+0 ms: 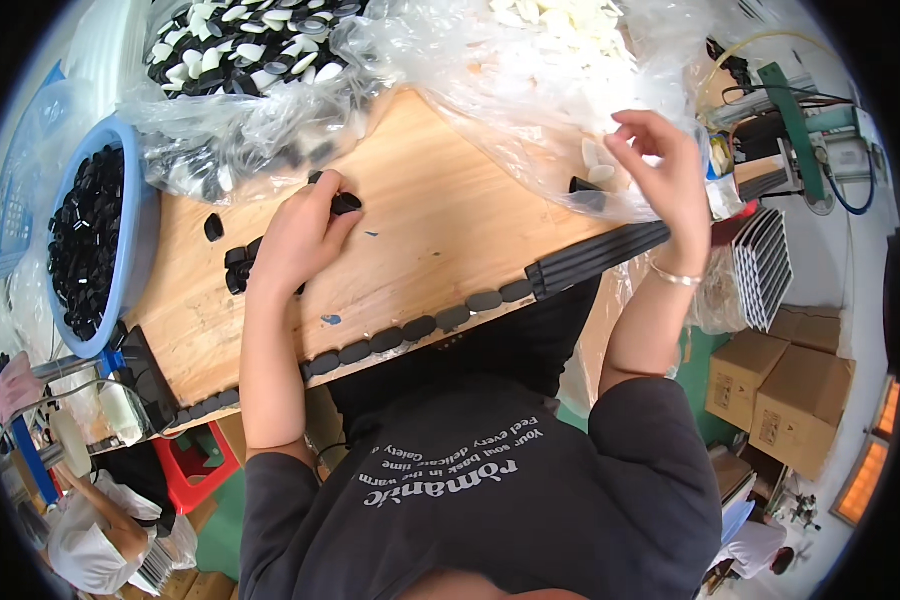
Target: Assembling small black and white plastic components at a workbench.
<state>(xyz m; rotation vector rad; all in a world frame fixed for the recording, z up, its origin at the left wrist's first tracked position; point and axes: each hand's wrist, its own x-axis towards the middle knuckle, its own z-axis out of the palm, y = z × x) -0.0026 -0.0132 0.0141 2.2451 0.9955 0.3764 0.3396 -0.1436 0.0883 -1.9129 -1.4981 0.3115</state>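
My left hand (305, 230) is over the middle-left of the wooden table, closed round a small black plastic cap (346, 203). Part of that cap is hidden by the fingers. Several more black caps (238, 268) lie beside the left wrist, and a single black piece (213, 227) sits farther left. Above the clear plastic sheet at the right, my right hand (667, 165) is raised with thumb and fingers bent but apart, and I see nothing between them. Close to it are a few pale oval pieces (598, 165) and a dark short tube-like piece (586, 190) under or in the plastic.
A blue basin (148, 215) full of black pieces stands at the left. Far back, a plastic bag holds mixed black and white pieces (255, 50), another pale pieces (560, 18). Black rounded pads (420, 328) and ribbed strips (600, 258) line the front edge of the table (440, 200).
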